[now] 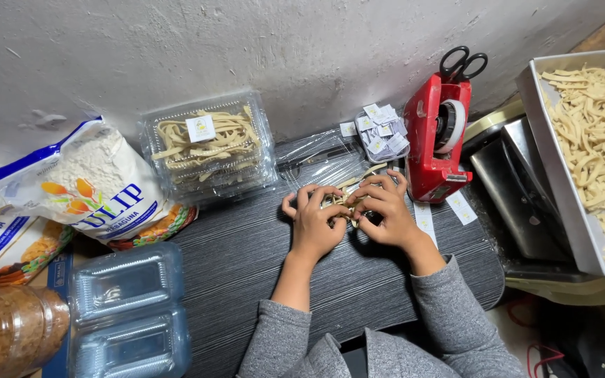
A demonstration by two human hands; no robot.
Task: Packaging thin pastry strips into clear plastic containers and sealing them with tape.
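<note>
Grey sleeves (358, 343) lead up to both hands, which meet over the dark mat (246, 266). Left hand (314, 220) and right hand (385, 210) are each curled closed on a small bundle of pale strips (346, 199), pinched between them at the fingertips. Its long axis slants up toward the red tape dispenser (437, 136), so the right hand is nearer that end. A filled clear box (208, 147) sits well left.

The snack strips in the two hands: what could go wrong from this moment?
1. Left hand and right hand squeeze a bundle of snack strips together; the thin strips may break.
2. The open clear box behind the hands is light and may slide.
3. The small paper labels lie loose near the right wrist, beside the red tape dispenser; a sleeve could sweep them off.
</note>
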